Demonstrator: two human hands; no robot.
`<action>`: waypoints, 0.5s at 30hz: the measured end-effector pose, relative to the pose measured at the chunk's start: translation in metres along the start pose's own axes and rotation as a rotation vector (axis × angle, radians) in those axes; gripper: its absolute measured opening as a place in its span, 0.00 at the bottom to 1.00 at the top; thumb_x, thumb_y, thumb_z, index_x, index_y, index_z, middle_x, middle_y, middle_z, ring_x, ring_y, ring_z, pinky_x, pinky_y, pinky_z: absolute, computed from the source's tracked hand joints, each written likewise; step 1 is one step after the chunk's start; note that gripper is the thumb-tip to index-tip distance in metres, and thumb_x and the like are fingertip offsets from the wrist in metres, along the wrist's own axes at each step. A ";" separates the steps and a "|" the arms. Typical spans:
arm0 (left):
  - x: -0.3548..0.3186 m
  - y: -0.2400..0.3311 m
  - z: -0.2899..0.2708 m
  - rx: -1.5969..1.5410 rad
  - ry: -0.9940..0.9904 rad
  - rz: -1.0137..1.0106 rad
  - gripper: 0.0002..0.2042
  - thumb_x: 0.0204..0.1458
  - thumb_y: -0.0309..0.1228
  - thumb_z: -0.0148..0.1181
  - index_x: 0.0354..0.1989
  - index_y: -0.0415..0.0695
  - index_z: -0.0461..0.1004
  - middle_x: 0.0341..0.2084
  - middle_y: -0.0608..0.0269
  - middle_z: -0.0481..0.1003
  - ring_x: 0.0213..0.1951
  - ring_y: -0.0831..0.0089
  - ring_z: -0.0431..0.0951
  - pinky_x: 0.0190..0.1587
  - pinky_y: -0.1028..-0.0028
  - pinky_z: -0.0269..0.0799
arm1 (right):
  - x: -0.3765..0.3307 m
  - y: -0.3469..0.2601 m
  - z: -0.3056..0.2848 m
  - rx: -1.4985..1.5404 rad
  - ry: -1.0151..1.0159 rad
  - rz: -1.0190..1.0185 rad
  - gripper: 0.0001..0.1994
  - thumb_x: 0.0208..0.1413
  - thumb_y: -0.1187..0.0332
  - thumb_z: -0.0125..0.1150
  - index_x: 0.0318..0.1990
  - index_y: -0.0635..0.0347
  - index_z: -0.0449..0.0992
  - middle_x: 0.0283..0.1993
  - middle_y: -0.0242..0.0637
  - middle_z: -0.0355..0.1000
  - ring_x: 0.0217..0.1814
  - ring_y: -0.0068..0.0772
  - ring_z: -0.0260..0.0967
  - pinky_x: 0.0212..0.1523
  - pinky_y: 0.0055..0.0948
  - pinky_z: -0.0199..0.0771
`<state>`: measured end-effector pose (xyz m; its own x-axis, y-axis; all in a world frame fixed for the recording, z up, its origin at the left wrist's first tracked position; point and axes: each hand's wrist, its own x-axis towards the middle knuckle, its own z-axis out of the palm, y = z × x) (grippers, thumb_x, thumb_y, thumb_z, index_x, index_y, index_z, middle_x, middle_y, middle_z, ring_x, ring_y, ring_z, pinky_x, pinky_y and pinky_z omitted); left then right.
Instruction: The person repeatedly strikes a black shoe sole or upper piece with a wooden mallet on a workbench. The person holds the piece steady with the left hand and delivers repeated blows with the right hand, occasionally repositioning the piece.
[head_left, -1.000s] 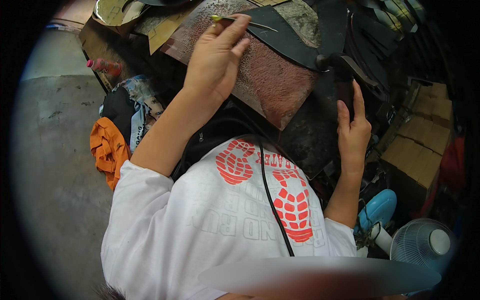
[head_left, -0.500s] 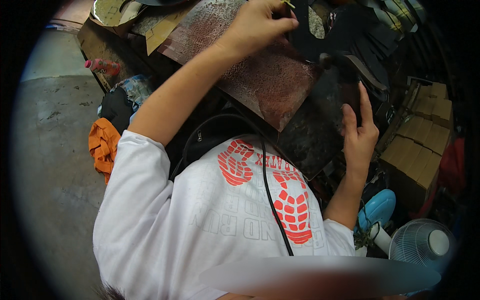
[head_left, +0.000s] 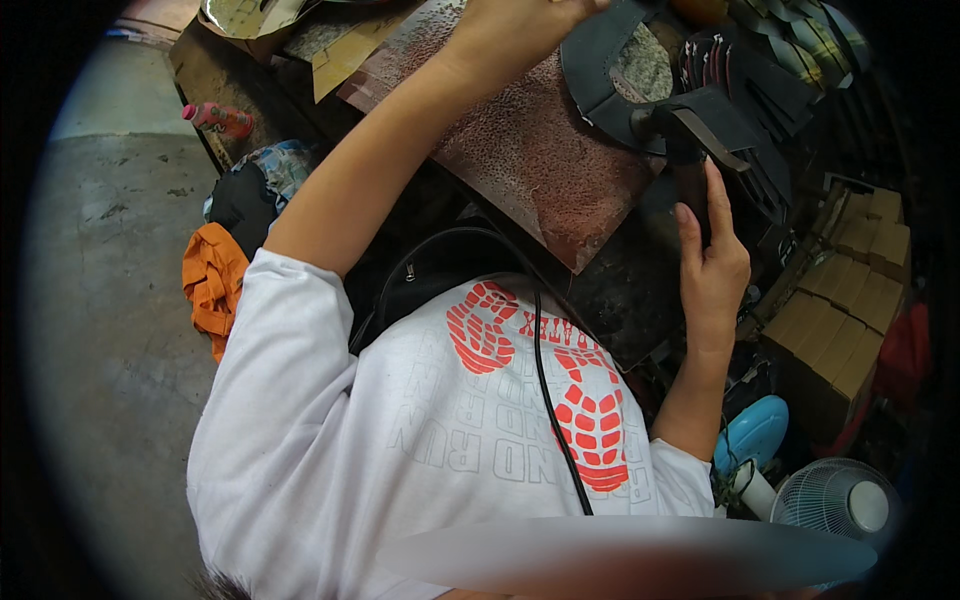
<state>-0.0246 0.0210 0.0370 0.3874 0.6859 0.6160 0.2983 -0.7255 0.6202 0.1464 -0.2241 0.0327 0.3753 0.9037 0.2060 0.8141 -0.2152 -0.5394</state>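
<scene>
My right hand (head_left: 715, 255) is closed round the dark handle of a hammer (head_left: 690, 190), its thumb and forefinger lying along the grip. The hammer's rounded face rests on or just over the edge of a black curved shoe-upper piece (head_left: 590, 85). At the top edge, my left hand (head_left: 520, 35) is closed in a pinch beside that piece; the fingertips are partly cut off, and what they hold cannot be made out. Beneath it lies a worn, pitted reddish-brown board (head_left: 540, 175).
More black cut pieces (head_left: 770, 95) lie at the far right. Stacked cardboard boxes (head_left: 825, 310) and a fan (head_left: 835, 500) stand to the right. A pink-capped bottle (head_left: 218, 120) and orange cloth (head_left: 213, 280) are at the left. A black cable (head_left: 545, 400) hangs down my shirt.
The hammer has come round so that its face meets the black piece. My left hand has shifted up, partly out of view, uncovering more of that piece. The whole view has shifted slightly.
</scene>
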 end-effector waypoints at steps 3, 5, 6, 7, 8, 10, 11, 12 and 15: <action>-0.018 0.014 0.003 -0.678 -0.352 -0.489 0.03 0.57 0.24 0.62 0.37 0.38 0.79 0.29 0.62 0.78 0.33 0.75 0.79 0.37 0.75 0.76 | -0.003 0.003 -0.001 -0.014 0.003 -0.005 0.26 0.62 0.60 0.62 0.68 0.40 0.67 0.41 0.50 0.80 0.43 0.52 0.80 0.40 0.40 0.77; -0.030 0.016 0.011 -0.439 -0.321 -0.315 0.08 0.54 0.29 0.65 0.39 0.37 0.81 0.29 0.59 0.81 0.32 0.74 0.82 0.36 0.76 0.78 | -0.004 0.003 -0.002 -0.017 -0.002 -0.010 0.26 0.62 0.60 0.62 0.68 0.40 0.67 0.41 0.50 0.80 0.43 0.53 0.80 0.40 0.41 0.77; -0.036 0.015 0.016 -0.320 -0.305 -0.227 0.11 0.53 0.31 0.67 0.41 0.37 0.82 0.29 0.57 0.82 0.31 0.74 0.84 0.36 0.76 0.79 | -0.003 0.003 -0.002 -0.014 -0.006 -0.008 0.26 0.62 0.60 0.62 0.68 0.40 0.67 0.42 0.50 0.80 0.43 0.54 0.80 0.40 0.41 0.77; -0.039 0.013 0.020 -0.352 -0.273 -0.216 0.10 0.55 0.30 0.66 0.41 0.36 0.81 0.30 0.57 0.83 0.32 0.74 0.84 0.37 0.76 0.80 | -0.003 0.001 -0.004 -0.007 -0.006 -0.026 0.26 0.62 0.60 0.62 0.68 0.40 0.67 0.42 0.51 0.79 0.44 0.54 0.79 0.40 0.41 0.77; -0.042 0.009 0.024 -0.443 -0.266 -0.274 0.10 0.55 0.30 0.66 0.41 0.36 0.81 0.30 0.57 0.83 0.32 0.74 0.84 0.37 0.76 0.80 | -0.003 0.000 -0.005 -0.010 -0.014 0.001 0.26 0.62 0.60 0.62 0.68 0.40 0.67 0.43 0.51 0.79 0.44 0.54 0.79 0.41 0.41 0.77; -0.045 0.001 0.030 -0.626 -0.252 -0.391 0.10 0.55 0.28 0.66 0.41 0.36 0.81 0.30 0.58 0.83 0.32 0.74 0.84 0.37 0.77 0.81 | -0.003 -0.003 -0.008 -0.007 -0.030 0.012 0.26 0.62 0.60 0.62 0.68 0.40 0.67 0.44 0.51 0.79 0.46 0.54 0.79 0.41 0.41 0.77; -0.045 -0.002 0.032 -0.631 -0.257 -0.399 0.09 0.55 0.28 0.66 0.41 0.36 0.81 0.30 0.58 0.83 0.32 0.74 0.84 0.37 0.77 0.81 | -0.003 -0.003 -0.009 -0.005 -0.018 0.017 0.26 0.63 0.60 0.62 0.68 0.40 0.67 0.45 0.51 0.79 0.46 0.53 0.79 0.42 0.41 0.77; -0.046 -0.004 0.034 -0.636 -0.262 -0.407 0.09 0.55 0.27 0.66 0.41 0.36 0.81 0.30 0.58 0.83 0.32 0.74 0.84 0.37 0.77 0.81 | -0.005 -0.003 -0.010 0.000 -0.016 0.019 0.26 0.63 0.60 0.62 0.68 0.40 0.67 0.45 0.51 0.79 0.47 0.53 0.79 0.42 0.41 0.77; -0.047 -0.005 0.036 -0.618 -0.261 -0.391 0.09 0.55 0.27 0.66 0.41 0.35 0.81 0.30 0.58 0.83 0.32 0.75 0.84 0.37 0.77 0.81 | -0.009 0.004 -0.009 0.004 -0.011 0.021 0.26 0.63 0.60 0.62 0.68 0.40 0.67 0.46 0.50 0.79 0.48 0.52 0.79 0.43 0.42 0.77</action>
<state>-0.0126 -0.0095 -0.0124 0.5697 0.7946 0.2099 -0.0550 -0.2180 0.9744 0.1500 -0.2361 0.0363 0.3871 0.9031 0.1857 0.8046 -0.2325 -0.5465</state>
